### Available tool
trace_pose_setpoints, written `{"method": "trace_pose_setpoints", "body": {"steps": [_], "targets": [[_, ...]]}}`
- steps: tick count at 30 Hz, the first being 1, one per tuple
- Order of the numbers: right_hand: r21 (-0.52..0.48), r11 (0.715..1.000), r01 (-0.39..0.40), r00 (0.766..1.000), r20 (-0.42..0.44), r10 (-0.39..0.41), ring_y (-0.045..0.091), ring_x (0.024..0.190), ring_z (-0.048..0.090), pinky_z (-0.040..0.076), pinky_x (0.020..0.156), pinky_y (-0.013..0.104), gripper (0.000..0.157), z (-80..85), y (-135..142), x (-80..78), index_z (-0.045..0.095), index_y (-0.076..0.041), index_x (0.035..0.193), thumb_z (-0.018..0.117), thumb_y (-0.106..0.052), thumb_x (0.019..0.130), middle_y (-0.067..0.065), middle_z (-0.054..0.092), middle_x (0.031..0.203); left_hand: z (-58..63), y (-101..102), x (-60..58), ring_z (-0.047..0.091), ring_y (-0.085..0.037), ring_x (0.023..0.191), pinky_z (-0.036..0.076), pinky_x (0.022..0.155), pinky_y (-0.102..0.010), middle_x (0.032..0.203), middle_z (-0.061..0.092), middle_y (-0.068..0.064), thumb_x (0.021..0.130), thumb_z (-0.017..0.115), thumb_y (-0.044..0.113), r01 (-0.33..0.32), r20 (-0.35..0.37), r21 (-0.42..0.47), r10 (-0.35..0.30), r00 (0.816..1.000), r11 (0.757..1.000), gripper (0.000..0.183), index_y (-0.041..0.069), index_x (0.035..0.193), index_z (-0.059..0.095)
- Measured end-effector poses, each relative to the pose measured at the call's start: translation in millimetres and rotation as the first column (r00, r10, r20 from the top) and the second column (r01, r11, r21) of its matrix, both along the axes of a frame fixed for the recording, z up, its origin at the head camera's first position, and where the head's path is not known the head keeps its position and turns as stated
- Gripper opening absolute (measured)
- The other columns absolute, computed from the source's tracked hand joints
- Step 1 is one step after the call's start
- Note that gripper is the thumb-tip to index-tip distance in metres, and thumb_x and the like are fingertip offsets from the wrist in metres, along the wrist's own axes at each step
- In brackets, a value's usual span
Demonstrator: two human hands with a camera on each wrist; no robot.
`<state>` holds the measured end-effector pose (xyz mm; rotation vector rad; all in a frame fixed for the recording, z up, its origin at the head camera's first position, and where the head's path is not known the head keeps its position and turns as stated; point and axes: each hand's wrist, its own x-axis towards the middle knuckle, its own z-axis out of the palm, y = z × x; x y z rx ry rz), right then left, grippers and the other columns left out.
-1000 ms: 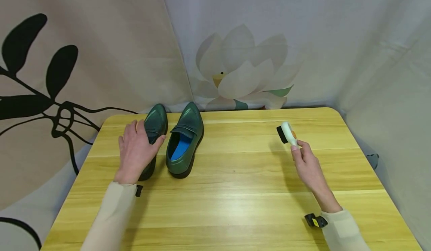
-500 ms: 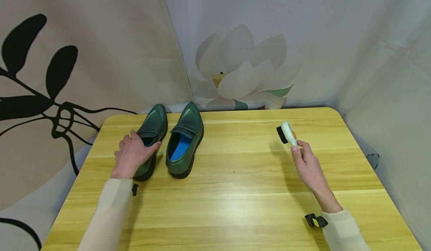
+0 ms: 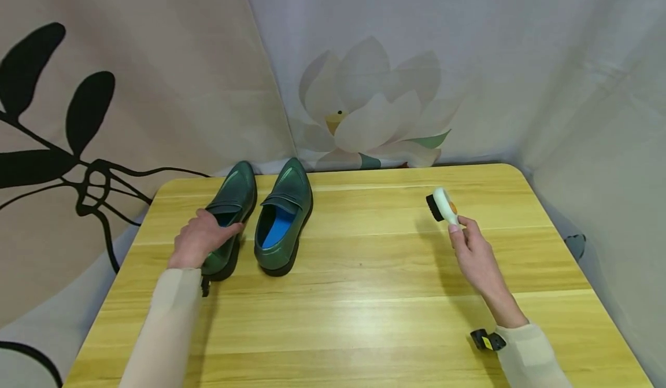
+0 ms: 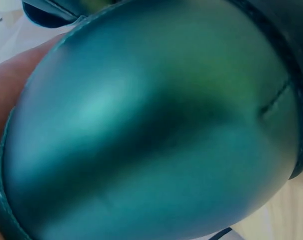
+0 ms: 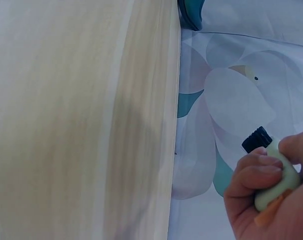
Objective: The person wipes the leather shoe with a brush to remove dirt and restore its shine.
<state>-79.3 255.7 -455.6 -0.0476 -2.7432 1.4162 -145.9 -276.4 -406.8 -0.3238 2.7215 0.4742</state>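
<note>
Two pointed loafers stand side by side near the far left corner of the tabletop point(image 3: 364, 295), apart from each other, their toes directed at the far edge. The left hand point(image 3: 200, 239) lies over the back of the left green loafer point(image 3: 231, 201), the one nearer the left edge. Its grip is spread across the shoe's opening, thumb toward the neighbouring shoe and fingers on the outer side; I cannot tell whether it clasps the shoe. The right green loafer point(image 3: 286, 203) shows a blue insole point(image 3: 277, 229).

Near the right edge, the right hand point(image 3: 476, 255) holds a white-handled brush point(image 3: 443, 206) above the tabletop. Its grip is closed around the handle, with the thumb and fingers on it, and the black bristles point(image 3: 434, 208) face the left edge. Behind the far edge hangs a pale curtain point(image 3: 390, 6) printed with a lotus point(image 3: 374, 99).
</note>
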Motion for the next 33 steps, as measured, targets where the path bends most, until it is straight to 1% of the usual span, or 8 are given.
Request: {"method": "trace_pose_setpoints", "body": {"steps": [5,11,18,22,27,29,33], "targets": [[0.003,1.0,-0.005,1.0,-0.002,0.005,0.017,0.057,0.042,0.037,0.047,0.03,0.063,-0.4,1,-0.3,0.037,0.009,0.149,0.035,-0.042,0.113,0.019,0.053,0.085,-0.9,-3,-1.1,0.051,-0.06,0.108,0.045,0.088,-0.069,0.127,0.045,-0.048,0.096,0.058,0.061,-0.006,0.005,0.021,0.006,1.0,1.0,0.103,-0.028,0.138,0.028],[0.012,1.0,-0.005,1.0,-0.012,0.005,0.016,0.057,0.042,0.037,0.047,0.03,0.062,-0.6,1,-1.4,0.037,0.009,0.148,0.035,-0.042,0.113,0.019,0.053,0.085,-2.2,-10,0.0,0.048,-0.061,0.112,0.043,0.091,-0.071,0.132,0.041,-0.048,0.096,0.058,0.061,-0.013,0.003,0.048,0.013,1.0,0.999,0.107,-0.027,0.145,0.022],[0.013,1.0,-0.002,1.0,-0.011,0.002,0.015,0.056,0.041,0.036,0.047,0.03,0.06,1.4,3,0.1,0.038,0.008,0.148,0.036,-0.04,0.113,0.013,0.051,0.082,-4.4,-18,4.1,0.049,-0.062,0.112,0.044,0.09,-0.071,0.133,0.043,-0.048,0.094,0.061,0.061,-0.017,-0.03,0.05,0.018,0.999,0.999,0.108,-0.024,0.148,0.021],[0.01,1.0,-0.005,1.0,-0.009,0.006,0.014,0.055,0.041,0.036,0.047,0.03,0.059,2.1,3,0.5,0.038,0.008,0.149,0.036,-0.04,0.113,0.012,0.051,0.083,-3.7,-23,6.7,0.052,-0.062,0.109,0.046,0.086,-0.069,0.131,0.045,-0.047,0.092,0.064,0.061,-0.029,-0.062,0.047,0.032,0.998,0.998,0.108,-0.023,0.146,0.024],[0.008,1.0,-0.002,1.0,-0.006,0.002,0.014,0.055,0.041,0.037,0.046,0.029,0.059,0.2,4,0.5,0.038,0.008,0.148,0.035,-0.04,0.113,0.015,0.052,0.083,3.9,-29,10.3,0.054,-0.06,0.108,0.047,0.082,-0.067,0.13,0.047,-0.046,0.091,0.065,0.064,-0.045,-0.133,0.054,0.052,0.99,0.998,0.109,-0.023,0.145,0.027],[0.007,1.0,0.001,1.0,-0.004,-0.001,0.015,0.056,0.041,0.037,0.046,0.029,0.059,-0.7,5,0.8,0.038,0.008,0.147,0.035,-0.04,0.113,0.016,0.052,0.083,9.5,-31,12.1,0.054,-0.059,0.108,0.047,0.08,-0.066,0.129,0.048,-0.046,0.091,0.065,0.065,-0.054,-0.168,0.067,0.064,0.984,0.996,0.109,-0.021,0.146,0.026],[0.01,1.0,0.009,1.0,-0.002,-0.009,0.016,0.057,0.042,0.038,0.047,0.029,0.059,-2.5,5,1.0,0.04,0.008,0.146,0.035,-0.041,0.113,0.019,0.053,0.084,23.8,-29,15.8,0.054,-0.055,0.106,0.047,0.077,-0.063,0.128,0.049,-0.044,0.092,0.064,0.063,-0.06,-0.248,0.089,0.08,0.965,0.994,0.109,-0.019,0.15,0.024]]}}
